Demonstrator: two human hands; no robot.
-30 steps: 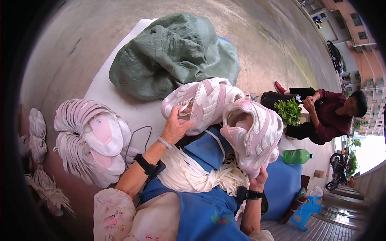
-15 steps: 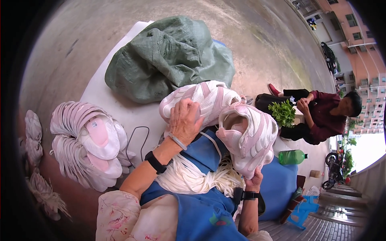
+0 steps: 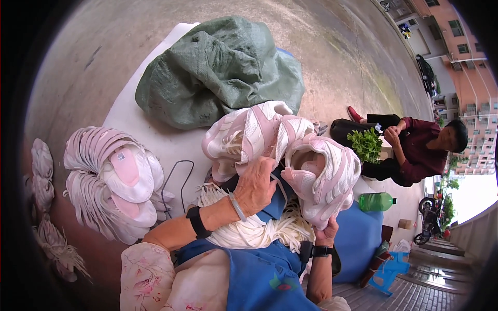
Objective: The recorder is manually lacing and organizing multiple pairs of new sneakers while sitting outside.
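Note:
A nested stack of white and pink shoe uppers [image 3: 324,173] stands in front of me, its lower end pinched by my right hand [image 3: 327,233]. More white and pink uppers [image 3: 241,135] lie just left of it, below the green sack. My left hand [image 3: 257,184] has curled fingers at the near edge of these uppers; what lies between the fingertips is hidden. A thick bundle of cream shoelaces [image 3: 249,230] rests across my lap, over the blue apron [image 3: 264,269]. One upper in the left group has pale lacing across its opening.
A large green woven sack [image 3: 223,72] lies beyond the uppers. At left sit a fanned pile of uppers [image 3: 127,176] and a bent wire [image 3: 176,176]. To the right are a green bottle [image 3: 377,201], a blue stool [image 3: 390,272] and a seated person [image 3: 423,150] beside leafy greens [image 3: 364,145].
My left hand has slid right and toward me, off the top of the left uppers. Those uppers have shifted, showing the laced opening. My right hand keeps its hold.

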